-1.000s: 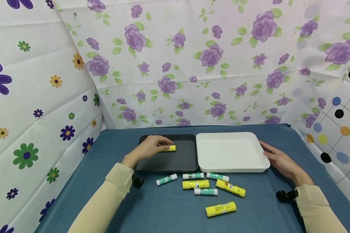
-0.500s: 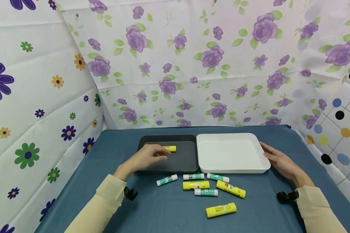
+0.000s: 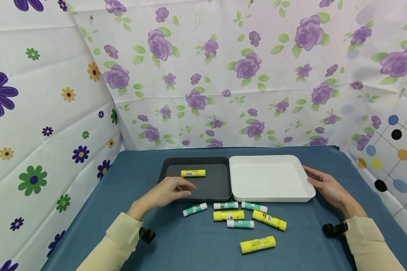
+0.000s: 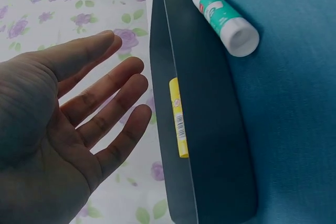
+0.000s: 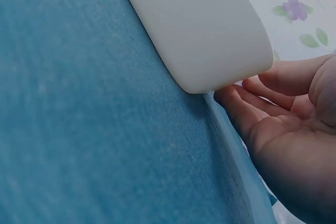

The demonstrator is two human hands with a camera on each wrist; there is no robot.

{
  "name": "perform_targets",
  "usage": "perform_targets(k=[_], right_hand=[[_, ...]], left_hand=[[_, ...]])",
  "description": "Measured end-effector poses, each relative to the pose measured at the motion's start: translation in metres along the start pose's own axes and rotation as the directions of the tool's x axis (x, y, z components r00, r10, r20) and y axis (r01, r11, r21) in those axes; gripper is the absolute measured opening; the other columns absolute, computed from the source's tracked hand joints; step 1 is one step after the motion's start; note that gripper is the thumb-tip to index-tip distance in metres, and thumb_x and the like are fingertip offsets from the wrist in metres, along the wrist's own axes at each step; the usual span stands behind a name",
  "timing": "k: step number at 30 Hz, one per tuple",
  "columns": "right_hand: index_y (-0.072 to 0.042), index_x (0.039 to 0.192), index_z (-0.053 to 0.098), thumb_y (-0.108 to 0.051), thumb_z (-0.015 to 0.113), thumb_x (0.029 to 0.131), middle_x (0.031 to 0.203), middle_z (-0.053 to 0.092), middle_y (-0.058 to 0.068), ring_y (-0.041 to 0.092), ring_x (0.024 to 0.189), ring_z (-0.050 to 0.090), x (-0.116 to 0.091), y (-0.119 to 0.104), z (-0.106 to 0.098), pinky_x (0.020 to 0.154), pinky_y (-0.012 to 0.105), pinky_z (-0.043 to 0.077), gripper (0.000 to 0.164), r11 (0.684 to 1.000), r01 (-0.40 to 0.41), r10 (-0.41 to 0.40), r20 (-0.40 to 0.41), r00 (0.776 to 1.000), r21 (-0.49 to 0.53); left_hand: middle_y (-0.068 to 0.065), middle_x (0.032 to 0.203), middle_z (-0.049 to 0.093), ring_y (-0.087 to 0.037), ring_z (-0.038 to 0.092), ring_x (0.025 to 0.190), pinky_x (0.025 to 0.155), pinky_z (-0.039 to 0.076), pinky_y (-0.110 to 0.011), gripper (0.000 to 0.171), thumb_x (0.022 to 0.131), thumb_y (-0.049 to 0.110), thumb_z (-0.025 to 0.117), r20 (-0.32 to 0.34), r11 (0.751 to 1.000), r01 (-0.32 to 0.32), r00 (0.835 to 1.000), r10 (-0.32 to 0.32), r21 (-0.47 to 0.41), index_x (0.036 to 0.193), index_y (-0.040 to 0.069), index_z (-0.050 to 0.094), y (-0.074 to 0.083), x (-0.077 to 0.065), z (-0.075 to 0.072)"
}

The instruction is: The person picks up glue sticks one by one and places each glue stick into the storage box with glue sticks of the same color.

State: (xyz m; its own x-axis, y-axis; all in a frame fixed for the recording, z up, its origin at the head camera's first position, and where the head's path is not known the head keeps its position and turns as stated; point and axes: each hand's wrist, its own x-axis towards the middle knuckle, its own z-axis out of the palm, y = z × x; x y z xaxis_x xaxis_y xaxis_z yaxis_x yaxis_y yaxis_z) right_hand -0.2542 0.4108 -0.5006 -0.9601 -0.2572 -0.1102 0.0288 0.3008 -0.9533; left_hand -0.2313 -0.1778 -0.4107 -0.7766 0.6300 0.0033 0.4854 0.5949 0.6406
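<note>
A yellow glue stick [image 3: 193, 173] lies in the back part of the black tray [image 3: 217, 195]. My left hand [image 3: 170, 191] hovers over the tray's front left part, fingers loosely bent and holding nothing. In the left wrist view the same hand [image 4: 79, 103] has its fingers spread apart from the tray wall. With its fingers, my right hand [image 3: 329, 190] touches the right side of the white tray [image 3: 271, 198]; in the right wrist view its thumb and fingers meet the tray's corner. On the cloth before the trays lie a green-and-white glue stick [image 3: 195, 209] and a yellow glue stick [image 3: 228, 215].
More green-and-white glue sticks, including one glue stick [image 3: 240, 224] near the middle, lie close together. Another yellow glue stick [image 3: 269, 220] slants to their right. Nearest me is one yellow glue stick [image 3: 257, 244]. A blue cloth [image 3: 190, 248] covers the table; printed curtains [image 3: 203, 75] stand behind.
My left hand has let go of the yellow glue stick in the black tray and drawn back toward the front left. The right hand stays at the white tray.
</note>
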Motion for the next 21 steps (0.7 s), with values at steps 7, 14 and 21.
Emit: perform_targets(k=[7,14,21], right_hand=[[-0.004,0.167,0.011,-0.033,0.054,0.110,0.170,0.007,0.029,0.051,0.153,0.014,-0.001,-0.001,0.000,0.092,0.009,0.045,0.077,1.000,-0.001,0.001,-0.008,1.000,-0.018],[-0.003,0.166,0.010,-0.031,0.054,0.111,0.170,0.007,0.029,0.053,0.153,0.010,-0.001,0.000,-0.001,0.091,0.007,0.044,0.076,1.000,-0.003,0.003,0.003,1.000,0.005],[-0.004,0.167,0.013,-0.031,0.054,0.111,0.169,0.010,0.030,0.012,0.140,0.041,-0.001,0.002,-0.002,0.092,0.010,0.047,0.075,1.000,0.004,-0.004,-0.012,1.000,-0.003]], left_hand=[[-0.006,0.121,0.073,-0.017,0.068,0.106,0.089,0.057,-0.038,0.028,0.104,0.021,0.067,0.027,1.000,0.010,1.000,-0.009,-0.010,0.130,0.013,0.073,0.000,-0.007,0.007],[-0.002,0.116,0.072,-0.014,0.067,0.101,0.087,0.057,-0.035,0.028,0.103,0.020,0.068,0.041,1.000,0.026,0.999,-0.026,-0.002,0.129,0.013,0.074,-0.004,-0.011,0.014],[0.003,0.110,0.071,-0.014,0.065,0.094,0.077,0.055,-0.031,0.026,0.102,0.017,0.069,0.037,1.000,0.030,0.999,-0.030,0.004,0.127,0.016,0.075,-0.005,-0.013,0.019]])
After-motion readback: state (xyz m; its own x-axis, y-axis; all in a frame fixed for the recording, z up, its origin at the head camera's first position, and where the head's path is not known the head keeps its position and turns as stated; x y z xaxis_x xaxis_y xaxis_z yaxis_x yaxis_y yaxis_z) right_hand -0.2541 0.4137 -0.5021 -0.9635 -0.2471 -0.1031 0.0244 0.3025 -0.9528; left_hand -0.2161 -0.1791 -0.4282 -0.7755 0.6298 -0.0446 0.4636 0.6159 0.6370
